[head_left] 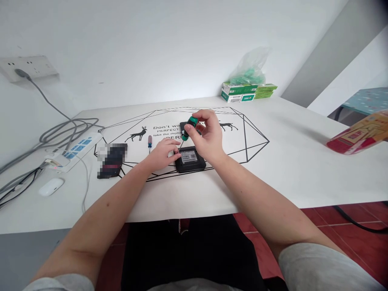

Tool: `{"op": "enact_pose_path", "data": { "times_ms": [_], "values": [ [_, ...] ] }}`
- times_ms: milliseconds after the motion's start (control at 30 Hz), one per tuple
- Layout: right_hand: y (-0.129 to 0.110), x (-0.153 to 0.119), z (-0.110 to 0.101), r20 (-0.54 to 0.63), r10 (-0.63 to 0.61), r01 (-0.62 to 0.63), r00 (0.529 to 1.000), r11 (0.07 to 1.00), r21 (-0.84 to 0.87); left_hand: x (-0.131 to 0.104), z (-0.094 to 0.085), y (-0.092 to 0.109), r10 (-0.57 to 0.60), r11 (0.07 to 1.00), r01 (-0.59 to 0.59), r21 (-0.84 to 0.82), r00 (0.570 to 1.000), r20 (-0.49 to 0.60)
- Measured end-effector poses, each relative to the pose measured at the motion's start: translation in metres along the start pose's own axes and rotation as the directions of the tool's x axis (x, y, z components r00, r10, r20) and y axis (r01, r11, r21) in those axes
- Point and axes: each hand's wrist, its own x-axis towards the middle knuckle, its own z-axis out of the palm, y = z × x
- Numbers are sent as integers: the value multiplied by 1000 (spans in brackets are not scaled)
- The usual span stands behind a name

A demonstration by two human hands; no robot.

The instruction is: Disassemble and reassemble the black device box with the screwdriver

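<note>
Fingers of right hand [209, 135] curl around tilted green screwdriver [190, 124]

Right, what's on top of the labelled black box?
A white label shows on the black box; the left hand and green screwdriver are at its far left corner. Whatever the left hand covers there can't be seen.

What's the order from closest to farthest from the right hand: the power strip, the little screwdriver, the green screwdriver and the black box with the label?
From the right hand:
1. Green screwdriver: in its fingers
2. Black box: just below
3. Little screwdriver: left, past the box
4. Power strip: far left
</note>
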Motion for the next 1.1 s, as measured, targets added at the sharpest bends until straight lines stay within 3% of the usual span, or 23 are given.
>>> {"op": "enact_pose_path", "data": {
  "times_ms": [100,200,333,533,633,733,800,867,900,1033,1100],
  "values": [
    [4,1,0,-25,33,-34,999,999,-21,2,-1,-6,-32,999,33,34,999,-26],
    [7,3,-3,-81,49,-53,995,998,-37,3,-4,-15,-148,976,157,149,987,-69],
    [13,8,-7,-122,94,-105,988,990,-89,3,-4,-30,-314,896,336,289,942,-123],
    [23,11,-11,-133,108,-127,985,982,-139,3,-7,-35,-451,791,490,367,871,-192],
    [30,16,-17,-164,122,-154,979,968,-199,1,-17,-36,-521,713,594,372,804,-286],
    [37,26,-29,-173,167,-217,971,916,-338,-1,-26,-39,-622,611,718,333,696,-359],
    [41,34,-38,-134,251,-284,959,841,-460,-2,-29,-41,-707,549,788,280,616,-347],
    [45,39,-46,-63,400,-362,914,737,-571,-1,-30,-43,-771,511,836,198,548,-324],
    [47,40,-50,-27,492,-399,870,671,-625,0,-30,-44,-788,504,850,155,526,-319],
    [60,38,-56,94,755,-383,649,431,-817,5,-29,-43,-795,546,835,-74,487,-362],
    [66,34,-56,124,787,-339,605,395,-854,8,-28,-40,-808,575,752,-322,461,-367]
  ]
}}
